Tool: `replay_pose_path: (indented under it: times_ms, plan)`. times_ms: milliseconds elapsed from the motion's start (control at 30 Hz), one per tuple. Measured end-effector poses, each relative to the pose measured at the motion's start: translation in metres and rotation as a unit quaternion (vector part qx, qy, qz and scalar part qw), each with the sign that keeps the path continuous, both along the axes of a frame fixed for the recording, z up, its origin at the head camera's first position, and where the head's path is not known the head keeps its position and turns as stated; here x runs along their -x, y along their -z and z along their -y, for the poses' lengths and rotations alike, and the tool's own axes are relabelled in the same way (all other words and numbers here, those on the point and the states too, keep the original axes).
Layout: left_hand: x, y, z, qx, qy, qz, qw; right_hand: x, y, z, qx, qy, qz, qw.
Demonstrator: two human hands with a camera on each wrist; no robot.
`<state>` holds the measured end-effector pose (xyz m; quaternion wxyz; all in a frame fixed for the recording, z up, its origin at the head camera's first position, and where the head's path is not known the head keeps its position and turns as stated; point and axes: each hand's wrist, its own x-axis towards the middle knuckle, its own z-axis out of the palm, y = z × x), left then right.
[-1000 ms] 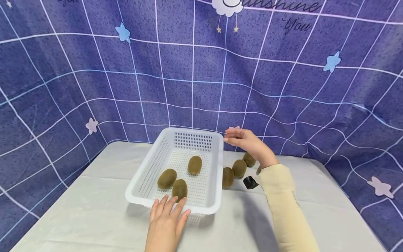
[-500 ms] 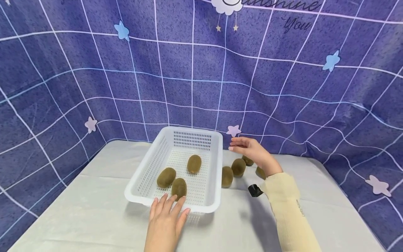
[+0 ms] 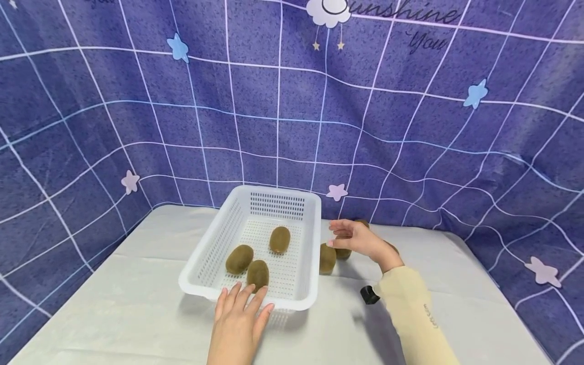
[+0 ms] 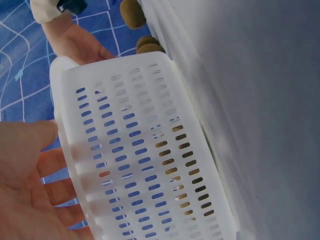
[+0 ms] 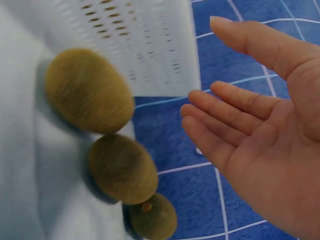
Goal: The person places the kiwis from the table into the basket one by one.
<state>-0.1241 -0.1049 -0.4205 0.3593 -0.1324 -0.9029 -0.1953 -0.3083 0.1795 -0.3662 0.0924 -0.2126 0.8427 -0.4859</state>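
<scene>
While our left hand drapes relaxed fingers over the near rim of the white perforated plastic basket, probably steadying it, our empty right hand hovers, thumb and fingers apart, by brown oval kiwis seemingly handy right of the basket; three more kiwis sit inside.

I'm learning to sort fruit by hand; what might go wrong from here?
The loose kiwis are rounded and sit close together beside the white basket, so the right hand, reaching in with nothing held, might knock one and send it rolling. The left hand has its fingers over the near rim; pressing hard there could perhaps tilt the basket and set the three kiwis inside rolling.
</scene>
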Motion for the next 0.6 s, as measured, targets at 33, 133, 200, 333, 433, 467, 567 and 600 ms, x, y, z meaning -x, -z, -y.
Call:
replay_pose_path:
  times_ms: [33,133,200,333,433,467,567,600]
  plan:
    - [0.000,0.000,0.000,0.000,0.000,0.001,1.0000,0.000,0.003,0.000,-0.005,-0.004,-0.002,1.000]
    - [0.000,0.000,0.000,0.000,0.000,0.000,1.0000,-0.001,0.009,0.001,-0.018,-0.011,-0.004,1.000]
    - [0.000,0.000,0.000,0.000,0.001,-0.001,1.0000,-0.003,0.014,0.002,-0.026,-0.014,-0.009,1.000]
    - [0.000,0.001,0.000,0.000,0.002,-0.004,1.0000,-0.003,0.023,0.005,-0.037,-0.025,-0.019,0.999]
    - [0.000,0.001,-0.001,0.000,0.002,-0.006,1.0000,-0.002,0.029,0.007,-0.044,-0.032,-0.030,0.998]
    - [0.001,0.001,-0.001,0.000,0.003,-0.006,1.0000,-0.002,0.031,0.008,-0.046,-0.032,-0.033,0.998]
    - [0.001,0.002,0.000,0.001,0.002,-0.009,1.0000,-0.001,0.034,0.011,-0.069,-0.033,-0.051,0.996]
    - [0.001,0.002,0.000,0.001,0.002,-0.009,1.0000,0.000,0.035,0.012,-0.077,-0.032,-0.058,0.995]
